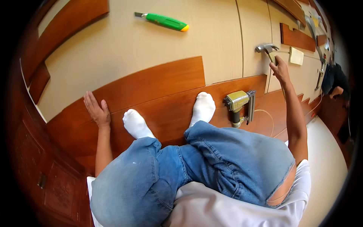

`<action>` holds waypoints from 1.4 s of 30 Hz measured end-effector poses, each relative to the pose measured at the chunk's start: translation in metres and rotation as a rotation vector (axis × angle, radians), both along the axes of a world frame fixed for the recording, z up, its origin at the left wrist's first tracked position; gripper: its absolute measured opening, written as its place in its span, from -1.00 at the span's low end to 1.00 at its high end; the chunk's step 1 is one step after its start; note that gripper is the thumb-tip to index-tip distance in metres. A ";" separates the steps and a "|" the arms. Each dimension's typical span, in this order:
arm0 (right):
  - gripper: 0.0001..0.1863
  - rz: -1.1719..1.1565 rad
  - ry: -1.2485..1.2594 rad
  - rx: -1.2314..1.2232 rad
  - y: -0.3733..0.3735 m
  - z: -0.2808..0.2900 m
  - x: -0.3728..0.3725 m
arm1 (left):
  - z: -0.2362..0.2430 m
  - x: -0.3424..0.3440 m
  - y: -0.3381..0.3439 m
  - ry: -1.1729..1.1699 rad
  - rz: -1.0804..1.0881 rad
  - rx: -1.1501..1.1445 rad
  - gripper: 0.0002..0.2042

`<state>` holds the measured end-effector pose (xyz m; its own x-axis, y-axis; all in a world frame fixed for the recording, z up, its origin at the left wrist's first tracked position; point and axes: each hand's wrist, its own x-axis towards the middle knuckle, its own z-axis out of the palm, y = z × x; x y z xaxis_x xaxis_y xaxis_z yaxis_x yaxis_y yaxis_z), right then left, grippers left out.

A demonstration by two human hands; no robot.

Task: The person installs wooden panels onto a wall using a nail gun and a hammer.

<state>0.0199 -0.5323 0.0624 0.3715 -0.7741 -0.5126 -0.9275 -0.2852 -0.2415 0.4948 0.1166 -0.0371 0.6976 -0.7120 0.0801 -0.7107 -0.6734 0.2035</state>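
My left hand (97, 109) lies flat with its fingers stretched out on a reddish-brown wooden plank (155, 81), near its left end. Out to the right, my right hand (279, 69) is wrapped around the handle of a claw hammer (267, 48). The hammer's metal head is over the pale floor panels, its claw pointing right. Between my right forearm and my right foot, a nail gun (238, 104) with a yellowish body and black grip rests on the laid planks. A green utility knife (166, 22) with a yellow end lies on the pale surface ahead.
Loose planks (72, 22) lie at the far left and a notched board (297, 37) at the far right. A small cream block (296, 56) sits near the hammer. A hose (270, 117) trails by the nail gun. Another person (334, 81) is at the right edge. Carved wooden doors (56, 189) stand at left.
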 end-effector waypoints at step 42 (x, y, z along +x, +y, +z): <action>-0.79 1.514 -0.285 -0.038 0.307 -0.101 0.482 | 0.001 0.004 -0.004 -0.037 0.048 -0.150 -0.48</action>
<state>0.5023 -0.2251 -0.0388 0.8746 0.3957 -0.2802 0.3012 -0.8963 -0.3256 0.4984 0.1128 -0.0364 0.7250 -0.6561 0.2096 -0.6874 -0.6706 0.2789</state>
